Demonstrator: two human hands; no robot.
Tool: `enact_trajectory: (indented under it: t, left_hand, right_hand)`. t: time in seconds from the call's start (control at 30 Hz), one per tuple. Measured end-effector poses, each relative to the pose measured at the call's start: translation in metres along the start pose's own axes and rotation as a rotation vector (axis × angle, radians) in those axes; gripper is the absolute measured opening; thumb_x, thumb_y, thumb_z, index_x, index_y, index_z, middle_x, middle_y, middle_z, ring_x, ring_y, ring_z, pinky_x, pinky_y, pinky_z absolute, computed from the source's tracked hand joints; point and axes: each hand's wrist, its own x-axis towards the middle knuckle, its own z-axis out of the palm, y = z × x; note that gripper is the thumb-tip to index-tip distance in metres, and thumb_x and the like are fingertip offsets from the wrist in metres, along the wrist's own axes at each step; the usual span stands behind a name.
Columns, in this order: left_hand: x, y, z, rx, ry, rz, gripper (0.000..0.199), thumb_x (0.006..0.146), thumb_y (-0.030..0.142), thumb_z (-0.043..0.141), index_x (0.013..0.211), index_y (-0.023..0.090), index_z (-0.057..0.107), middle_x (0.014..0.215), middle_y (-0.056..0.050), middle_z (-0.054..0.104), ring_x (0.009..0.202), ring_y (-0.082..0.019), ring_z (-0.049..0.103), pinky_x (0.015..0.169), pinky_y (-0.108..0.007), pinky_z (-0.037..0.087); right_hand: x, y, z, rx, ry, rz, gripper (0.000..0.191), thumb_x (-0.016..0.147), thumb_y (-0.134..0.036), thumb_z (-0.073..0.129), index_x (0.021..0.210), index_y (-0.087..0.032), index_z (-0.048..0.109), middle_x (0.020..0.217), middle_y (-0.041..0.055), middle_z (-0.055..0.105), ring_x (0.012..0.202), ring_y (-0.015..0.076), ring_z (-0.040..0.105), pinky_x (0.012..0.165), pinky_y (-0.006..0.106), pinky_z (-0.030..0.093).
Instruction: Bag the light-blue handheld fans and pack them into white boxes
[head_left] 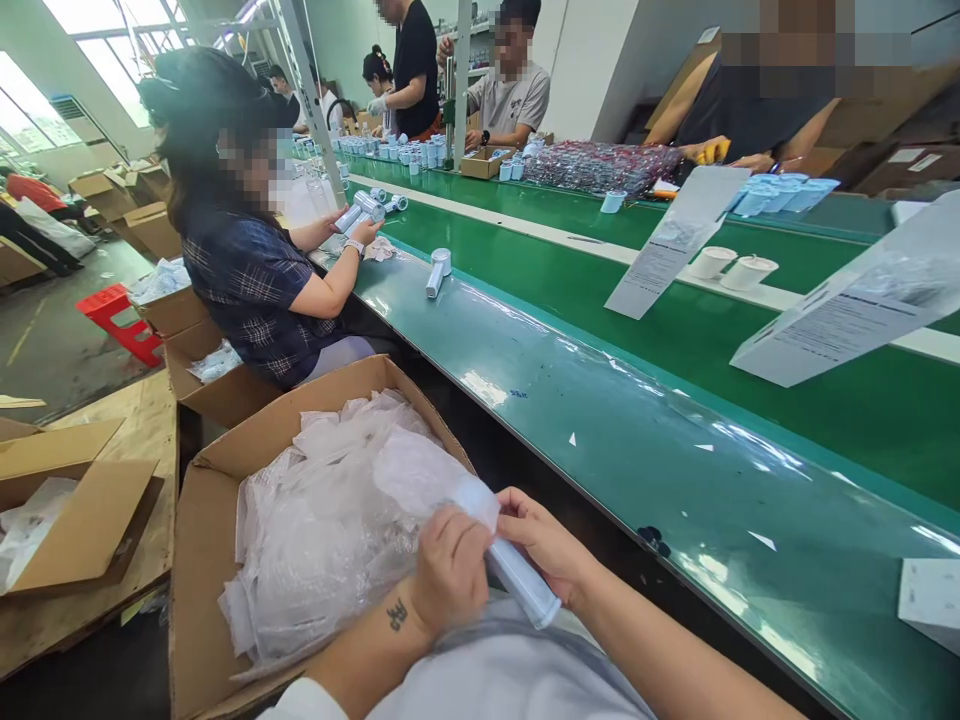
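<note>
Low in the middle of the head view, my left hand (452,568) is closed around a light blue handheld device and the edge of a clear plastic bag. My right hand (541,540) pinches the bag's edge on the other side. The light blue device (525,585) slants down to the right, its lower end bare. Its upper end is inside the plastic bag (424,475), which spreads up and to the left. Beneath the bag, a cardboard box (202,560) holds a heap of clear plastic bags (322,530).
A green conveyor (525,270) runs beside the teal table edge (600,430). One blue device (438,272) lies on that edge. Two white boxes (675,240) (847,290) stand on the conveyor. A person (255,250) at left holds blue devices; others work opposite.
</note>
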Motion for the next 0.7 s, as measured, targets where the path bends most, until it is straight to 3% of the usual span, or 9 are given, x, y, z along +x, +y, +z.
enact_trajectory:
  t: [0.1,0.2,0.3,0.37,0.43,0.5,0.57,0.6,0.7]
  left_hand:
    - [-0.001,0.004,0.008,-0.120,-0.090,-0.139,0.012,0.085,0.020,0.062,0.081,0.023,0.073,0.078,-0.011,0.065,0.079,-0.025,0.056,0.078,-0.037,0.042]
    - [0.000,0.002,0.010,-0.201,-0.087,-0.362,0.016,0.089,0.024,0.059,0.077,0.022,0.070,0.076,-0.008,0.065,0.074,-0.022,0.056,0.074,-0.033,0.041]
    - [0.001,0.002,0.009,-0.268,-0.063,-0.575,0.018,0.090,0.027,0.058,0.076,0.021,0.067,0.070,-0.004,0.061,0.066,-0.018,0.053,0.065,-0.028,0.041]
    - [0.002,0.006,0.006,-0.321,-0.103,-0.670,0.018,0.089,0.029,0.059,0.076,0.020,0.066,0.067,-0.002,0.058,0.061,-0.016,0.051,0.057,-0.025,0.039]
    - [0.004,0.013,0.002,-0.358,-0.184,-0.687,0.017,0.087,0.030,0.062,0.074,0.019,0.067,0.066,-0.002,0.058,0.060,-0.015,0.051,0.054,-0.023,0.038]
    - [0.009,0.019,-0.002,-0.408,-0.274,-0.674,0.018,0.084,0.032,0.066,0.073,0.018,0.067,0.065,-0.001,0.056,0.059,-0.014,0.051,0.052,-0.022,0.037]
    - [0.021,0.026,-0.005,-0.488,-0.321,-0.683,0.023,0.083,0.038,0.067,0.072,0.018,0.065,0.060,0.001,0.052,0.053,-0.012,0.047,0.049,-0.022,0.035]
    - [0.031,0.030,-0.007,-0.531,-0.313,-0.682,0.026,0.083,0.041,0.067,0.072,0.018,0.064,0.058,0.002,0.050,0.049,-0.011,0.046,0.047,-0.022,0.034]
    - [0.068,0.046,-0.006,-0.621,-0.212,-0.553,0.032,0.084,0.048,0.065,0.072,0.019,0.064,0.061,0.000,0.052,0.048,-0.011,0.047,0.048,-0.024,0.037]
  right_hand:
    - [0.002,0.006,0.001,0.030,0.055,0.025,0.046,0.054,-0.036,0.087,0.081,-0.023,0.051,0.066,-0.0071,0.062,0.059,0.0113,0.059,0.063,0.026,0.049]
    - [0.002,0.013,-0.005,-0.011,0.096,0.042,0.038,0.066,-0.044,0.078,0.082,-0.025,0.049,0.067,-0.0047,0.063,0.060,0.0139,0.062,0.061,0.029,0.050]
    - [-0.011,0.015,-0.015,-0.132,0.122,0.041,0.036,0.068,-0.043,0.077,0.070,-0.024,0.048,0.053,-0.0062,0.056,0.046,0.0116,0.053,0.044,0.023,0.037]
    - [-0.030,0.008,-0.020,-0.350,0.103,-0.032,0.038,0.068,-0.041,0.079,0.061,-0.022,0.046,0.046,-0.0070,0.048,0.040,0.0091,0.043,0.041,0.022,0.027]
    - [-0.055,-0.009,-0.022,-0.660,0.015,-0.118,0.038,0.073,-0.041,0.075,0.058,-0.021,0.047,0.047,-0.0057,0.047,0.043,0.0083,0.040,0.043,0.023,0.025]
    - [-0.078,-0.034,-0.024,-0.850,-0.124,-0.074,0.037,0.079,-0.047,0.069,0.062,-0.022,0.048,0.051,-0.0048,0.049,0.043,0.0086,0.040,0.042,0.022,0.025]
    - [-0.093,-0.060,-0.030,-0.746,-0.174,0.021,0.042,0.079,-0.057,0.067,0.066,-0.022,0.047,0.051,-0.0058,0.048,0.039,0.0073,0.035,0.038,0.021,0.021]
    - [-0.095,-0.070,-0.034,-0.630,-0.134,0.017,0.047,0.076,-0.063,0.067,0.066,-0.022,0.047,0.050,-0.0067,0.046,0.038,0.0063,0.031,0.038,0.020,0.020]
    - [-0.082,-0.080,-0.053,-0.276,0.138,-0.164,0.053,0.069,-0.067,0.073,0.063,-0.021,0.049,0.054,-0.0056,0.047,0.044,0.0066,0.037,0.042,0.018,0.031]
